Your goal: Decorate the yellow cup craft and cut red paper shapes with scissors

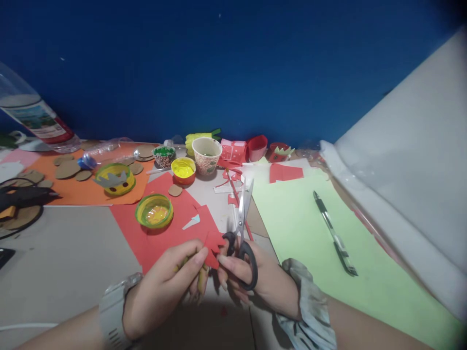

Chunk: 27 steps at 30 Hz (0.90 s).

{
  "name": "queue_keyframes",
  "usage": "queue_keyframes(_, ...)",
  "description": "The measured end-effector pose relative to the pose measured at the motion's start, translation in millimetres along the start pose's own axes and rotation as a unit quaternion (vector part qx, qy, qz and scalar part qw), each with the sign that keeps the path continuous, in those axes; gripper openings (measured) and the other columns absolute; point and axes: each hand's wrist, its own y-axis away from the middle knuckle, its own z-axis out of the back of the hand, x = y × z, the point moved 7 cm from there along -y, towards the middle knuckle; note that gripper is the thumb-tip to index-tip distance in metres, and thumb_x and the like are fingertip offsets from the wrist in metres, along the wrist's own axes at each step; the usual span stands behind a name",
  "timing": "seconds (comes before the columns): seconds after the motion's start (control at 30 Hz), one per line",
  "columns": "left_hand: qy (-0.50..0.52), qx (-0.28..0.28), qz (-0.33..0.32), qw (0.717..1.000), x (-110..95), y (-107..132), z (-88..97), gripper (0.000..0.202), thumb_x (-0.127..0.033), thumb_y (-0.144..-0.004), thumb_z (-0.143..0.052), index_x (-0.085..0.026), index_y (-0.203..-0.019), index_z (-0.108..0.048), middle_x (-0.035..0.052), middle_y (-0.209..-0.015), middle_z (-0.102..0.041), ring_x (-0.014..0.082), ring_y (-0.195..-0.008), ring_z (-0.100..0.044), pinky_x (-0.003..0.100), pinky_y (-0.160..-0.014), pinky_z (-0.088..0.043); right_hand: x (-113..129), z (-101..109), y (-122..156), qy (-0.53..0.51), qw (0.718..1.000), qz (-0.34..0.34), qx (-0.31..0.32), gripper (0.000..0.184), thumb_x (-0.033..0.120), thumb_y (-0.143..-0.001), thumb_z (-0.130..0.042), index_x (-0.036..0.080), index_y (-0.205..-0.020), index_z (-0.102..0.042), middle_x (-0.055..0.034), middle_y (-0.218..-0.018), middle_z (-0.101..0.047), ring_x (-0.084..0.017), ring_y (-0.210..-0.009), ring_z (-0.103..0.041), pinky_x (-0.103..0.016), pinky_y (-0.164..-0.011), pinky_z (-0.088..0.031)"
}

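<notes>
My left hand (164, 284), with a pale watch on the wrist, pinches a small red paper piece (212, 249) between thumb and fingers. My right hand (255, 282) grips black-handled scissors (241, 228) whose blades point up and away from me. The right thumb and fingers also touch the red piece, so both hands meet just above the grey table. A grey scrunchie sits on my right wrist.
A red sheet (171, 228) carries a yellow-green lid (154, 211). A light green sheet (328, 243) at right bears a pen (333, 233). Paint pots, a paper cup (206, 154), cardboard discs, an orange sheet (87, 184), a glue gun (25, 197) and a white roll (401, 194) surround them.
</notes>
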Motion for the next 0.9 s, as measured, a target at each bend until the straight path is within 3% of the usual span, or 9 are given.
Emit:
queue_keyframes(0.1, 0.014, 0.02, 0.022, 0.999, 2.5, 1.5, -2.2, 0.041, -0.049, -0.097, -0.038, -0.02, -0.07, -0.045, -0.0043, -0.056, -0.05, 0.0096, -0.051, -0.045, 0.021, -0.053, -0.038, 2.8, -0.6, 0.9, -0.04, 0.999, 0.013, -0.017, 0.043, 0.055, -0.081, -0.068, 0.018, -0.089, -0.047, 0.0038, -0.061, -0.062, -0.002, -0.031, -0.036, -0.014, -0.031, -0.036)
queue_keyframes(0.2, -0.01, 0.085, 0.032, 0.996, 1.5, 5.3, -8.4, 0.043, -0.049, -0.097, -0.036, -0.02, -0.066, -0.04, -0.0055, -0.052, -0.044, 0.0085, -0.046, -0.037, 0.021, -0.047, -0.031, 7.9, -1.4, 2.9, -0.073, 0.997, 0.03, -0.025, 0.048, 0.064, -0.083, -0.06, 0.017, -0.084, -0.051, 0.0076, -0.053, -0.052, -0.001, -0.031, -0.027, -0.013, -0.03, -0.032)
queue_keyframes(0.33, -0.052, 0.173, 0.002, 0.984, -7.4, 10.6, -16.9, 0.045, -0.05, -0.098, -0.032, -0.019, -0.066, -0.043, -0.0039, -0.054, -0.044, 0.0092, -0.049, -0.039, 0.021, -0.048, -0.032, 7.4, -1.0, 4.7, -0.03, 0.999, -0.002, -0.012, 0.04, 0.051, -0.078, -0.072, 0.016, -0.081, -0.055, 0.0097, -0.052, -0.046, -0.001, -0.032, -0.032, -0.012, -0.032, -0.032)
queue_keyframes(0.5, -0.044, 0.145, 0.017, 0.988, -5.9, 7.7, -14.4, 0.044, -0.05, -0.097, -0.035, -0.016, -0.074, -0.053, -0.0036, -0.059, -0.046, 0.0085, -0.05, -0.04, 0.019, -0.047, -0.032, 1.3, -3.3, 5.7, 0.054, 0.998, -0.031, 0.028, 0.038, 0.038, -0.072, -0.081, 0.017, -0.084, -0.052, 0.0037, -0.06, -0.061, -0.005, -0.039, -0.045, -0.014, -0.035, -0.036)
queue_keyframes(0.67, -0.052, 0.095, 0.048, 0.993, 1.2, 2.8, -9.5, 0.043, -0.049, -0.097, -0.036, -0.017, -0.073, -0.053, -0.0027, -0.058, -0.052, 0.0095, -0.05, -0.044, 0.02, -0.05, -0.035, -3.5, -5.2, 5.8, 0.048, 0.997, -0.053, 0.026, 0.044, 0.044, -0.072, -0.08, 0.017, -0.085, -0.048, 0.0026, -0.059, -0.063, -0.005, -0.041, -0.048, -0.013, -0.036, -0.036)
queue_keyframes(0.9, 0.007, 0.108, 0.023, 0.994, -8.1, 6.0, -11.4, 0.045, -0.055, -0.094, -0.039, -0.018, -0.07, -0.049, -0.001, -0.057, -0.053, 0.0122, -0.052, -0.048, 0.024, -0.054, -0.037, -0.8, -0.3, 3.5, 0.012, 1.0, -0.024, -0.015, 0.044, 0.048, -0.075, -0.076, 0.018, -0.086, -0.046, 0.0055, -0.055, -0.06, -0.004, -0.033, -0.043, -0.012, -0.032, -0.034)
